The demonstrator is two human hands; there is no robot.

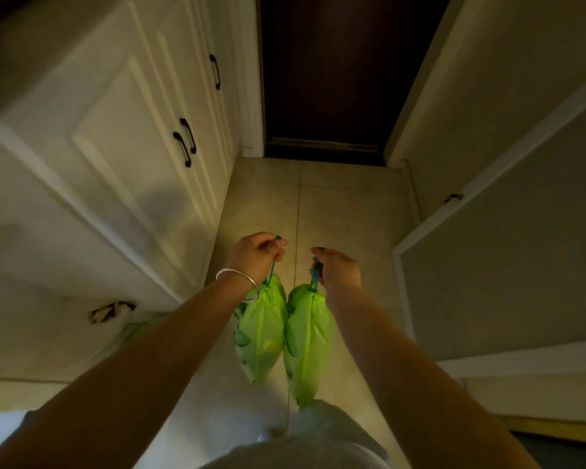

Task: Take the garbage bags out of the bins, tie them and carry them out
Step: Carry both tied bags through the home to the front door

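Head view: green bags [285,336] in hands [256,253].

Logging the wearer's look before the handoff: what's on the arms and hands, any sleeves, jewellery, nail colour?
Both forearms are bare, with no sleeves in view. The left hand has a thin silver bangle round its wrist. The right hand shows no jewellery. Fingernails on both look painted dark teal. No gloves or watch visible.

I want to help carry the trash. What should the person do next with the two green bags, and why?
Probably walk on to the dark door ahead. Each hand, left hand and right hand, already holds a cinched green bag, left bag and right bag, by its drawstring, hanging off the floor.
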